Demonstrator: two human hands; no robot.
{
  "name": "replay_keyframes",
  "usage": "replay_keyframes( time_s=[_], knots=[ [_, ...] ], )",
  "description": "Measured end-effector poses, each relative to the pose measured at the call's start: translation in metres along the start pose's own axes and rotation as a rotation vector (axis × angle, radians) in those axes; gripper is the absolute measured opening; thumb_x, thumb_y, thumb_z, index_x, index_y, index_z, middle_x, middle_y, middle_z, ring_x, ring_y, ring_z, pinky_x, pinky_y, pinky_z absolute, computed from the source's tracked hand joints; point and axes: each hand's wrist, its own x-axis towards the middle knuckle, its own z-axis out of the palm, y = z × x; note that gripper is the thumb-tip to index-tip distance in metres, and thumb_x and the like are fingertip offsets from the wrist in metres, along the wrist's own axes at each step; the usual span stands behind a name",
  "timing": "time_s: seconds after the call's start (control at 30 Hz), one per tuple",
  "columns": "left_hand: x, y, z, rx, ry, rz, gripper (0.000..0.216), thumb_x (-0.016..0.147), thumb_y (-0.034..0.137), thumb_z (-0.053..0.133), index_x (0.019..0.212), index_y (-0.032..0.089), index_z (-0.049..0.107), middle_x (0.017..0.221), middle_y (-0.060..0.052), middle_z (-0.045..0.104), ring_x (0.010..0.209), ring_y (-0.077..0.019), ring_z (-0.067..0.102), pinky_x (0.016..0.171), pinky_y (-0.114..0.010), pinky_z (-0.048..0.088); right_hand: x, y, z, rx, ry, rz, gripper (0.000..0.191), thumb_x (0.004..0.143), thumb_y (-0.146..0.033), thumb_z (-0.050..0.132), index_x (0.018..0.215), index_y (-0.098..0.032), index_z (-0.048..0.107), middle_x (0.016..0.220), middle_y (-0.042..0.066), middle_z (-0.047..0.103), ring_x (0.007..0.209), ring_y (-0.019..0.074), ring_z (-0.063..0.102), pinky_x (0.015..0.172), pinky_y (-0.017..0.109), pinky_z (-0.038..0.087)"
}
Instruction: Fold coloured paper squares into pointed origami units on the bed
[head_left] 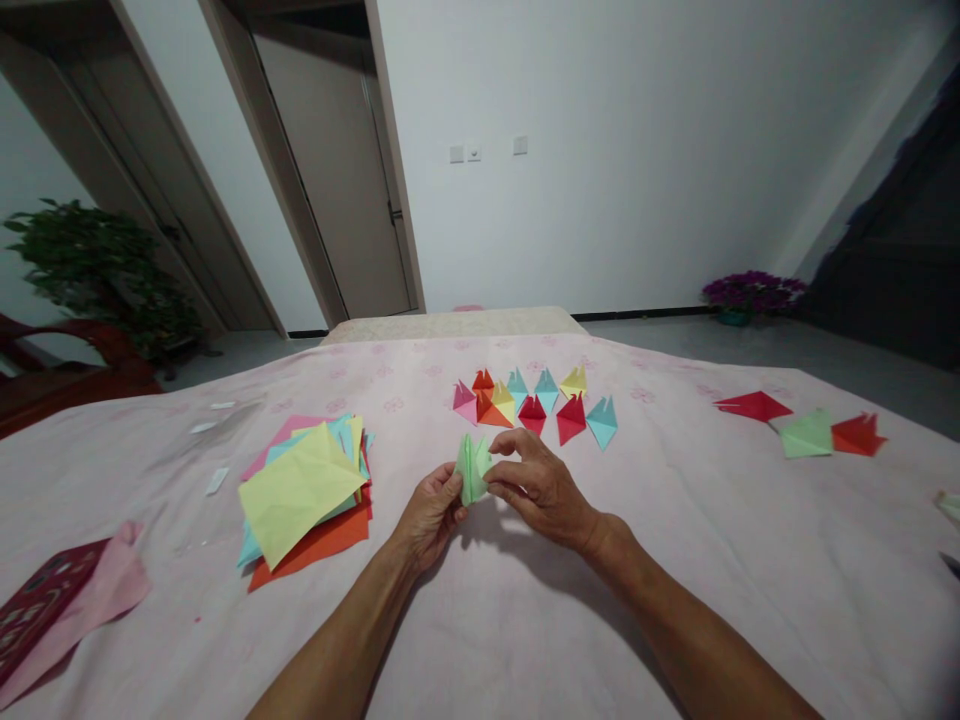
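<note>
A light green folded paper piece (470, 470) is held up between both hands above the pink tablecloth. My left hand (435, 510) pinches its lower left side with the thumb in front. On the right edge, the thumb and fingers of my right hand (536, 485) close on the same paper. Just beyond my hands lie several folded paper figures, among them a red one (571, 418), a light blue one (602, 422) and an orange one (495, 408). Each has small pointed tips facing away from me.
Left of my hands is a loose stack of coloured paper sheets (300, 490). A dark red box (49, 595) rests on pink paper at the far left. Folded red and green figures (806, 437) lie to the right. The pink tablecloth (660, 520) covers the table.
</note>
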Motion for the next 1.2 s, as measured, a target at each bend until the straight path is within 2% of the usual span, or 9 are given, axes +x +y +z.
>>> replay_keyframes(
  time_s=[0.13, 0.33, 0.63, 0.9, 1.07, 1.2],
  knots=[
    [0.000, 0.000, 0.000, -0.007, -0.012, -0.024, 0.045, 0.066, 0.038, 0.086, 0.096, 0.011, 0.067, 0.072, 0.003, 0.058, 0.049, -0.0012, 0.046, 0.042, -0.010, 0.043, 0.000, 0.002, 0.003, 0.033, -0.024, 0.051, 0.017, 0.095, -0.024, 0.053, 0.084, -0.021, 0.065, 0.099, 0.006, 0.055, 0.090, 0.0181, 0.054, 0.080, 0.032, 0.049],
    [0.000, -0.004, -0.002, 0.006, -0.038, -0.033, 0.044, 0.065, 0.038, 0.087, 0.094, 0.011, 0.067, 0.072, 0.003, 0.058, 0.050, -0.0016, 0.047, 0.044, -0.010, 0.046, -0.001, 0.001, 0.006, 0.040, -0.035, 0.100, 0.018, 0.097, -0.024, 0.049, 0.084, -0.020, 0.061, 0.097, 0.005, 0.052, 0.091, 0.0179, 0.052, 0.081, 0.032, 0.048],
    [0.001, -0.009, -0.004, 0.018, -0.042, -0.010, 0.042, 0.065, 0.038, 0.087, 0.089, 0.010, 0.068, 0.070, 0.002, 0.059, 0.051, -0.0022, 0.048, 0.046, -0.011, 0.045, -0.002, -0.002, 0.013, 0.012, 0.044, 0.208, 0.014, 0.094, -0.022, 0.054, 0.084, -0.020, 0.064, 0.094, 0.004, 0.052, 0.088, 0.0176, 0.054, 0.078, 0.031, 0.048],
    [-0.001, -0.009, 0.000, 0.097, -0.009, 0.010, 0.041, 0.062, 0.039, 0.089, 0.082, 0.009, 0.070, 0.070, -0.002, 0.063, 0.056, -0.0057, 0.054, 0.047, -0.012, 0.043, -0.002, -0.011, 0.015, -0.031, 0.124, 0.217, 0.007, 0.088, -0.021, 0.062, 0.082, -0.021, 0.066, 0.092, 0.004, 0.054, 0.087, 0.0183, 0.055, 0.077, 0.031, 0.048],
    [-0.003, -0.010, 0.000, 0.112, -0.018, 0.011, 0.040, 0.063, 0.039, 0.088, 0.084, 0.008, 0.072, 0.074, -0.005, 0.067, 0.061, -0.0078, 0.058, 0.051, -0.014, 0.047, -0.003, -0.015, 0.017, -0.136, 0.179, 0.248, 0.005, 0.084, -0.023, 0.068, 0.082, -0.021, 0.065, 0.083, 0.003, 0.056, 0.080, 0.0182, 0.055, 0.070, 0.030, 0.045],
    [-0.003, -0.010, 0.002, 0.102, 0.028, 0.020, 0.043, 0.060, 0.039, 0.089, 0.085, 0.008, 0.073, 0.077, -0.006, 0.069, 0.062, -0.0083, 0.059, 0.053, -0.015, 0.050, -0.006, -0.016, 0.021, -0.109, 0.244, 0.259, 0.008, 0.085, -0.017, 0.063, 0.079, -0.021, 0.060, 0.076, 0.001, 0.059, 0.072, 0.0162, 0.056, 0.066, 0.028, 0.045]
  ],
)
